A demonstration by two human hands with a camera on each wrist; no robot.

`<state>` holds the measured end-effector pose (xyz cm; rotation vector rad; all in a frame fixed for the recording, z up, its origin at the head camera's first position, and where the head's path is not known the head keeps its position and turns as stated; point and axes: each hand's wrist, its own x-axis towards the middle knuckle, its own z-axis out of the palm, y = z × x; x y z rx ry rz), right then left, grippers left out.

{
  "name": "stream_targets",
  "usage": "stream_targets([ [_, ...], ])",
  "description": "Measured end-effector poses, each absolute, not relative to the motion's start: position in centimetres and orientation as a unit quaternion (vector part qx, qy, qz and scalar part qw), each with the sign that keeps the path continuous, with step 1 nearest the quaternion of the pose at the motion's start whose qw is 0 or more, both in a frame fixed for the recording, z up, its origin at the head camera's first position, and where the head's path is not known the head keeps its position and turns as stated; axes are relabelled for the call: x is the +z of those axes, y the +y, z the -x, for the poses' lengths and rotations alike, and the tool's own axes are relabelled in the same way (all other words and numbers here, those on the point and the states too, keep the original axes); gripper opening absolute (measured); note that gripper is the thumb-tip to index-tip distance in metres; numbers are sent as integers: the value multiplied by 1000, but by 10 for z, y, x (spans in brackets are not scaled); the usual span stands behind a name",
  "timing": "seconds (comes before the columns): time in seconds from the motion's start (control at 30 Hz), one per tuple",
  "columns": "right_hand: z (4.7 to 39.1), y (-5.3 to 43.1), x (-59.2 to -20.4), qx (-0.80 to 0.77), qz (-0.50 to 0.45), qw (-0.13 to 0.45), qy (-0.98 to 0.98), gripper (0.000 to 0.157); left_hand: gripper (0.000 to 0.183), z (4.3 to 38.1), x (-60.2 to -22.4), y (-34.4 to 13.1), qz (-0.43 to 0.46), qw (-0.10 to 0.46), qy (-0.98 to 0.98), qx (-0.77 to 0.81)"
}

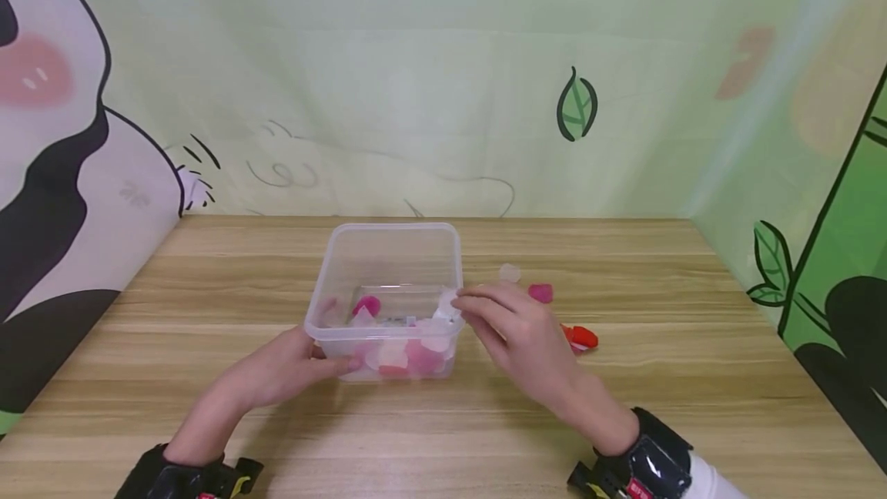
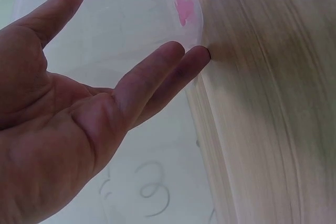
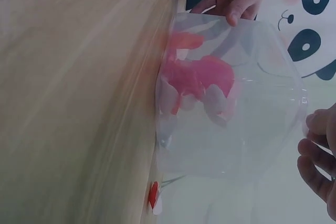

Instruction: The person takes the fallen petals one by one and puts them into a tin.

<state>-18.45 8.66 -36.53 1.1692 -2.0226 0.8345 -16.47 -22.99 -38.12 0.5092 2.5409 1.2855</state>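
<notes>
A clear plastic box (image 1: 391,233) stands on the table with pink and white petal-like pieces (image 3: 210,77) in its lower part. At its left side is my left hand (image 1: 291,368). In the left wrist view, the fingers (image 2: 152,72) are fairly straight and apart, with tips by the box's lower edge; in the head view, the thumb lies along its front. My right hand (image 1: 530,337) is at the right rim, fingertips over the edge beside a white piece (image 1: 446,305) inside. The right wrist view shows no piece between its loosely bent fingers (image 3: 315,156).
Right of the box, a pale piece (image 1: 509,273) and a dark pink piece (image 1: 541,293) lie on the wooden table (image 1: 624,252). A red and white object (image 1: 584,338) is partly hidden behind my right hand. A printed cloth backdrop (image 1: 388,98) hangs behind the table.
</notes>
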Motion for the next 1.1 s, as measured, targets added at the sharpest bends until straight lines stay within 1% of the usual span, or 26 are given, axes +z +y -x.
stream_targets([
  [0.13, 185, 91, -362, 317, -433, 325, -779, 31, 82, 164, -380, -230, -178, 126, 867, 448],
  [0.33, 190, 100, -353, 325, -405, 324, -791, 28, 82, 163, -379, -230, -172, 130, 863, 457],
  [0.57, 196, 120, -346, 296, -332, 275, -852, 27, 81, 163, -380, -230, -167, 132, 861, 461],
  [0.73, 198, 137, -343, 242, -261, 202, -912, 24, 80, 164, -382, -229, -174, 128, 864, 455],
  [0.97, 202, 155, -341, 129, -200, 71, -969, 10, 81, 166, -383, -230, -166, 131, 863, 459],
  [1.1, 202, 163, -339, 83, -186, -2, -979, 11, 80, 166, -383, -230, -166, 130, 863, 460],
])
